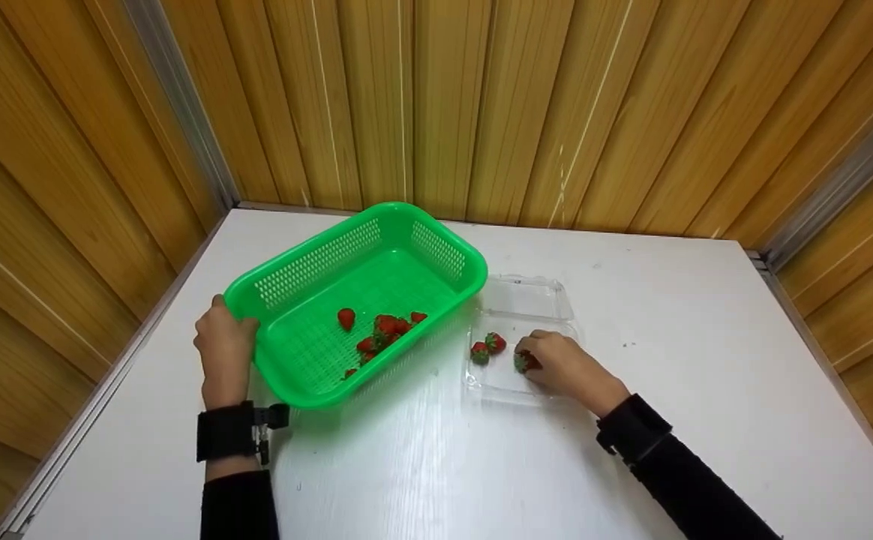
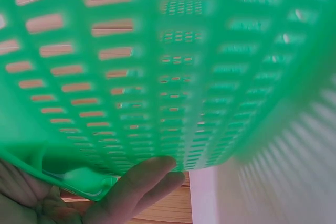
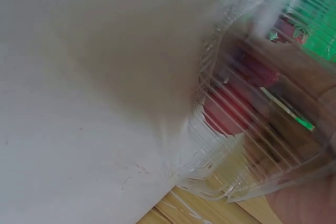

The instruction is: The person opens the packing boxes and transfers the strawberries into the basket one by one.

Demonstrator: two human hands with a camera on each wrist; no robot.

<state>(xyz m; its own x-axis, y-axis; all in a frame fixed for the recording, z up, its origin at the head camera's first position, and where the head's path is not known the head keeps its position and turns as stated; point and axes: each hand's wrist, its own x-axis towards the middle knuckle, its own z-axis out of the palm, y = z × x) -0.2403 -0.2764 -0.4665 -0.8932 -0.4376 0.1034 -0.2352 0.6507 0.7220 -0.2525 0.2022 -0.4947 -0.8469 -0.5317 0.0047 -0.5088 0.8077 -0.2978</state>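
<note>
My left hand [image 1: 226, 352] grips the near left end of a green plastic basket [image 1: 309, 251], which is tilted with its left end raised. In the left wrist view its fingers [image 2: 144, 182] curl over the basket's rim. Several red strawberries [image 1: 385, 324] lie inside, mostly gathered along the near side. My right hand [image 1: 564, 365] pinches a strawberry [image 1: 525, 361] low inside a clear plastic box [image 1: 504, 386]. Two more strawberries [image 1: 487, 346] sit to the left in that box. Through the clear wall, the right wrist view shows a red strawberry [image 3: 228, 109] at the fingers.
The box's clear lid [image 1: 524, 298] lies open on the far side, close to the basket's right end. Everything stands on a white table [image 1: 706, 420]. Wood-patterned panels [image 1: 436, 112] wall in the back and both sides.
</note>
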